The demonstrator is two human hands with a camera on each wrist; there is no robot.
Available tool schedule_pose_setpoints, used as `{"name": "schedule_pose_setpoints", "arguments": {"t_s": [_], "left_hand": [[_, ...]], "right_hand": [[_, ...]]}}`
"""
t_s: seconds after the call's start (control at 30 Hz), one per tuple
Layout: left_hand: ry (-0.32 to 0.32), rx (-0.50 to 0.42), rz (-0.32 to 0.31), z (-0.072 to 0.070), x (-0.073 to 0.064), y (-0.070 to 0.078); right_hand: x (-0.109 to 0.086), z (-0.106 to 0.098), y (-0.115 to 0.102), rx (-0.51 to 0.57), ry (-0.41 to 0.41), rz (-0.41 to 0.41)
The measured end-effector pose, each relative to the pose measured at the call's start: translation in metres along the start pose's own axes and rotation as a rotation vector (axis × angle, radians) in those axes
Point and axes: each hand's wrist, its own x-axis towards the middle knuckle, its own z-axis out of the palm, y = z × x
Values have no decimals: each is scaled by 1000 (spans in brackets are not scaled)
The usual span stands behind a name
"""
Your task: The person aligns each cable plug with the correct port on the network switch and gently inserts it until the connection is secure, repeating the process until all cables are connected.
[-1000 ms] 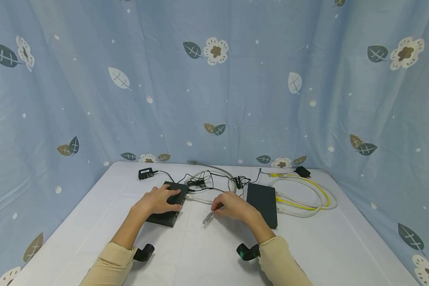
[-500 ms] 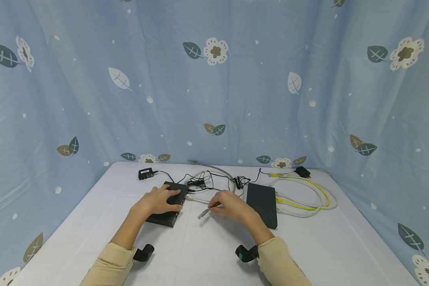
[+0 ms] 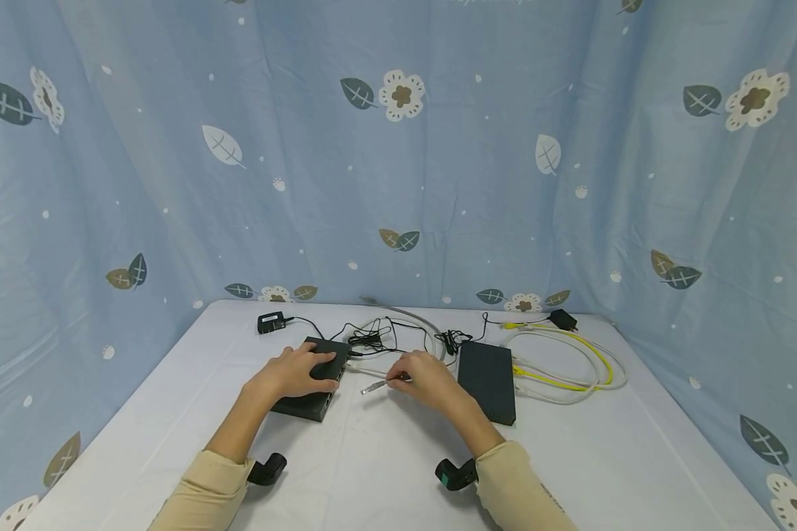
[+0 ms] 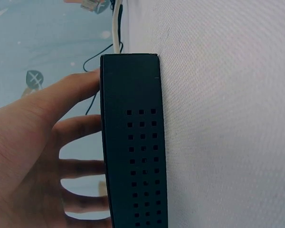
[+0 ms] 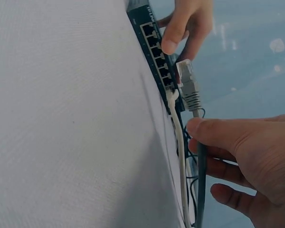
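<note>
On the left of the table lies a black network switch (image 3: pixel 300 408). My left hand (image 3: pixel 288 376) rests on its top with spread fingers; the left wrist view shows the fingertips against the top face and the vented side (image 4: pixel 143 156). My right hand (image 3: pixel 430 380) pinches a grey network cable (image 5: pixel 201 185) just behind its clear plug (image 5: pixel 186 76). That plug points at the switch's port side, apart from it in the head view. The right wrist view shows a row of ports (image 5: pixel 156 54), with a white cable (image 5: pixel 180 137) in the end one.
A second black box (image 3: pixel 487 380) stands right of my right hand, with yellow (image 3: pixel 574 341) and white cables looping from it. Black power cords tangle behind. A power adapter (image 3: pixel 270 322) lies at back left, another adapter (image 3: pixel 561 319) at back right.
The right hand has shifted slightly left, and the plug has swung left and up toward the switch's port side. The grey cable's far end slid a little right. The left hand stayed still.
</note>
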Motion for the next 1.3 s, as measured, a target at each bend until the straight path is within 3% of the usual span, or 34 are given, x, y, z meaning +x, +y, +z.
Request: {"name": "schedule_pose_setpoints", "arguments": {"t_s": [0.27,0.67,1.3], "left_hand": [[2,-3,6,0,0,-1],[9,-4,2,-1,0,1],[6,-1,-8,-1,-1,2]], "right_hand": [[0,4,-3,81,12,23],[0,17,0,119,18,62],[0,20,0,86,17,22]]}}
